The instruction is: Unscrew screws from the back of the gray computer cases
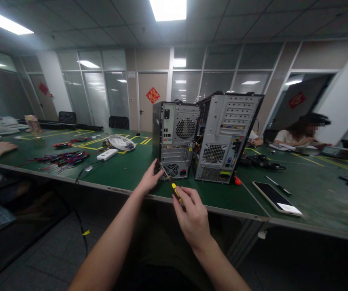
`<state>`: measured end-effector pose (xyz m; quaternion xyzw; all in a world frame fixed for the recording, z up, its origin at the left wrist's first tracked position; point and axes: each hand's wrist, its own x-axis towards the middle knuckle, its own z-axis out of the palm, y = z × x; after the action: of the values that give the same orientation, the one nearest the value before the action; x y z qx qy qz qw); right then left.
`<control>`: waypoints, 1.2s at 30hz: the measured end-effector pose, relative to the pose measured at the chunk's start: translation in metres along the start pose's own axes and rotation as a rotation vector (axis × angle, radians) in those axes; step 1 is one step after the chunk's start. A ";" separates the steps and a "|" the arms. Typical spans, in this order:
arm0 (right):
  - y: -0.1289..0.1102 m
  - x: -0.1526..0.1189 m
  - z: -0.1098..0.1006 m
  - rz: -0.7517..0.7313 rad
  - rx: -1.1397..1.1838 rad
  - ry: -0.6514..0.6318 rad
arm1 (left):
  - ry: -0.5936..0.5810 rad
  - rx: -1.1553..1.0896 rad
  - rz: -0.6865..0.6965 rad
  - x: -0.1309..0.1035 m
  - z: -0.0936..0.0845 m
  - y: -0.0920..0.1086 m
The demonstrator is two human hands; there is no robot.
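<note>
Green table (113,171): wires (66,159) and larger tower (218,135) flank smaller tower (175,141); right hand (194,214) grips screwdriver (173,185), left hand (149,178) spread.

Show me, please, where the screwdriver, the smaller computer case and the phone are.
Screwdriver (174,186), head view: on its yellow-and-black handle.
Smaller computer case (175,140), head view: on its rear panel.
Phone (275,197), head view: on its dark screen.

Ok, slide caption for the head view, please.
Right hand points a screwdriver at the back of the smaller computer case, left hand at its lower corner.
</note>
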<state>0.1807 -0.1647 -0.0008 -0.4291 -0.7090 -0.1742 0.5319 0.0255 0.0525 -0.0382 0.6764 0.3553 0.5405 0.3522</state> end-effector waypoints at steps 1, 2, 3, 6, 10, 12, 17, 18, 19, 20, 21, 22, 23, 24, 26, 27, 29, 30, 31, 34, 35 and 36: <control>0.000 0.000 0.000 -0.001 -0.004 0.000 | 0.000 -0.001 0.000 0.000 0.000 0.000; 0.000 0.000 0.000 -0.005 -0.009 0.000 | 0.001 0.000 -0.002 0.000 0.000 0.000; 0.000 0.000 0.000 -0.008 -0.012 0.001 | 0.002 0.002 -0.005 0.000 0.000 0.000; 0.001 0.000 -0.001 -0.017 -0.016 0.006 | 0.007 0.007 -0.006 0.000 0.000 0.000; 0.001 0.001 -0.001 -0.029 -0.021 0.004 | 0.007 0.015 -0.001 -0.001 0.000 0.003; 0.001 0.001 -0.001 -0.035 -0.022 0.004 | 0.003 0.015 0.000 -0.002 0.000 0.004; 0.001 0.001 0.000 -0.039 -0.024 0.007 | 0.006 0.019 0.004 -0.002 0.000 0.005; 0.001 0.001 0.000 -0.039 -0.026 0.006 | 0.004 0.015 0.006 -0.002 0.000 0.005; 0.001 0.001 0.000 -0.039 -0.028 0.005 | 0.000 0.011 0.008 -0.002 0.000 0.005; 0.001 0.001 0.000 -0.039 -0.029 0.005 | -0.004 0.006 0.009 -0.002 0.000 0.005; 0.001 0.001 0.000 -0.040 -0.030 0.004 | -0.006 0.004 0.007 -0.002 0.000 0.006; 0.000 0.001 0.000 -0.042 -0.030 0.003 | -0.006 0.004 0.002 -0.002 0.000 0.006; 0.000 0.001 -0.001 -0.043 -0.029 0.003 | -0.004 0.006 -0.006 -0.002 0.000 0.006; 0.000 0.001 -0.001 -0.042 -0.028 0.002 | -0.003 0.009 -0.014 -0.002 0.000 0.006; 0.000 0.001 -0.001 -0.036 -0.027 -0.002 | 0.000 0.009 -0.021 -0.002 0.000 0.006; -0.001 0.001 -0.001 -0.033 -0.029 -0.005 | 0.001 0.009 -0.020 -0.002 0.000 0.005; -0.001 0.001 -0.001 -0.029 -0.035 -0.010 | 0.004 0.007 -0.012 -0.002 0.000 0.005; -0.001 0.002 -0.002 -0.030 -0.039 -0.013 | 0.004 0.005 -0.007 -0.002 0.000 0.005; -0.001 0.002 -0.002 -0.032 -0.044 -0.016 | 0.003 0.003 -0.002 -0.002 0.000 0.005; -0.002 0.003 -0.003 -0.031 -0.060 -0.031 | -0.002 -0.005 0.012 -0.002 0.000 0.005; -0.003 0.003 -0.003 -0.030 -0.068 -0.037 | -0.001 -0.005 0.013 -0.002 0.000 0.005; -0.003 0.003 -0.003 -0.028 -0.076 -0.043 | -0.001 -0.006 0.013 -0.002 0.001 0.006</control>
<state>0.1801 -0.1673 0.0035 -0.4430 -0.7189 -0.1991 0.4973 0.0262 0.0482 -0.0343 0.6779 0.3492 0.5436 0.3507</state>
